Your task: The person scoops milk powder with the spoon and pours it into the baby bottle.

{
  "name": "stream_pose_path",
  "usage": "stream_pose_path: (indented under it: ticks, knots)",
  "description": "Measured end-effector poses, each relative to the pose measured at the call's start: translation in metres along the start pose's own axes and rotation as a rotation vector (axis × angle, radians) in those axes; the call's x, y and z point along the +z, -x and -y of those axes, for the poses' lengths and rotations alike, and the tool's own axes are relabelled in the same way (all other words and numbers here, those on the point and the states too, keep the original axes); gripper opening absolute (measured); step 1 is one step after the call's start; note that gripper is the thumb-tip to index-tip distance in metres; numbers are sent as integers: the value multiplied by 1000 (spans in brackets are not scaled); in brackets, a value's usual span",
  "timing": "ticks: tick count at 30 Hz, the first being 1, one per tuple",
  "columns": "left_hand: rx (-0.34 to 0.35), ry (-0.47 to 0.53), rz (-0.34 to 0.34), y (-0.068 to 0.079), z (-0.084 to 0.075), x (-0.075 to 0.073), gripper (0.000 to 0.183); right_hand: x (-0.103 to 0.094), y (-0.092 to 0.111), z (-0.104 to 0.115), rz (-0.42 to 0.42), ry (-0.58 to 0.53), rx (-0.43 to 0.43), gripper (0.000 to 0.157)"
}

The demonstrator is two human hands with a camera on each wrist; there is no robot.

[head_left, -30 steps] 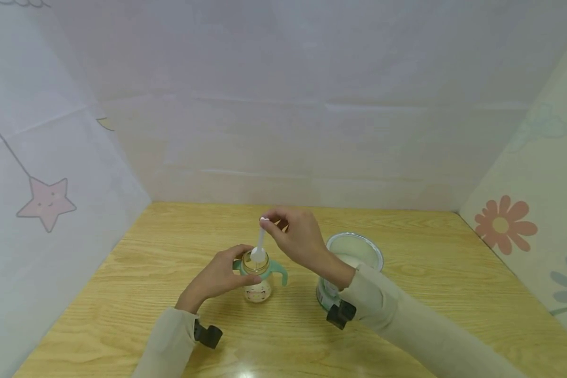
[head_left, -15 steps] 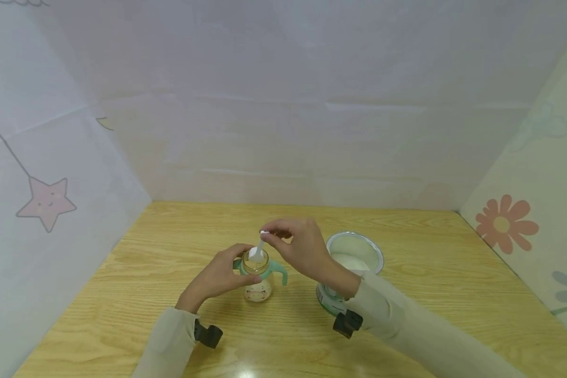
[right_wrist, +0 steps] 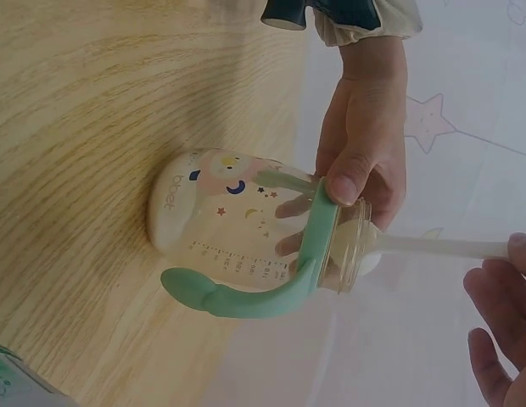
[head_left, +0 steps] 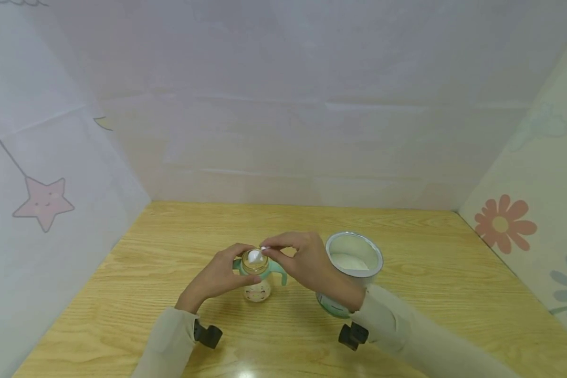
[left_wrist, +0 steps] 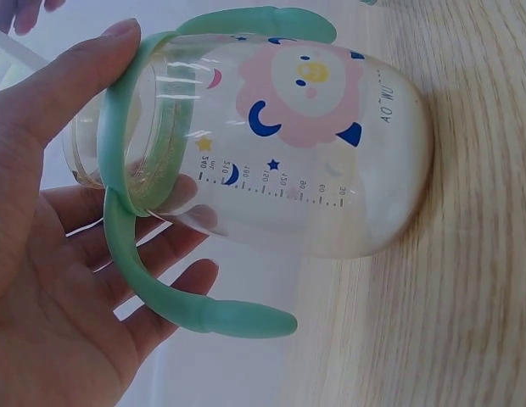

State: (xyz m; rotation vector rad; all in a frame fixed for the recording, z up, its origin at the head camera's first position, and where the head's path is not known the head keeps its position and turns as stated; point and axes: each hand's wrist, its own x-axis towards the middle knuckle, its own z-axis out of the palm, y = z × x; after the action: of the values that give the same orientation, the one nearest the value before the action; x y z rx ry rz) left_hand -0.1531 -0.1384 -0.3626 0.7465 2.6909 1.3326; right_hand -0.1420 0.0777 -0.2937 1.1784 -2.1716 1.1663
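A clear baby bottle (left_wrist: pixel 271 161) with green handles and printed cartoon figures stands upright on the wooden table, uncapped. My left hand (head_left: pixel 222 273) grips it round the neck, thumb on the near side and fingers behind. Pale white contents lie in its lower part. My right hand (head_left: pixel 307 262) pinches the handle end of a white scoop (right_wrist: pixel 441 246) between thumb and fingers. The scoop's bowl is at the bottle's mouth, tilted into the opening. How much powder is left in the bowl cannot be told.
Right of the bottle stands an open can (head_left: pixel 354 249) of pale powder, partly behind my right wrist. The wooden table (head_left: pixel 170 236) meets light cloth walls at the back and sides. A dark camera is strapped to each wrist.
My right hand has come down towards the bottle, and the scoop has tipped from near upright to a flatter slant at the mouth. My left hand and the bottle have stayed put.
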Motion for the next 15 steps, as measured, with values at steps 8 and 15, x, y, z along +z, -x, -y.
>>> stream_pose_path:
  ticks: [8, 15]
  knots:
    - [-6, -5, -4, 0, 1, 0, 62, -1, 6, 1, -8, 2, -34, 9]
    - [0, -8, -5, 0, 0, 0, 63, -1, 9, -1, -10, 0, -76, 10]
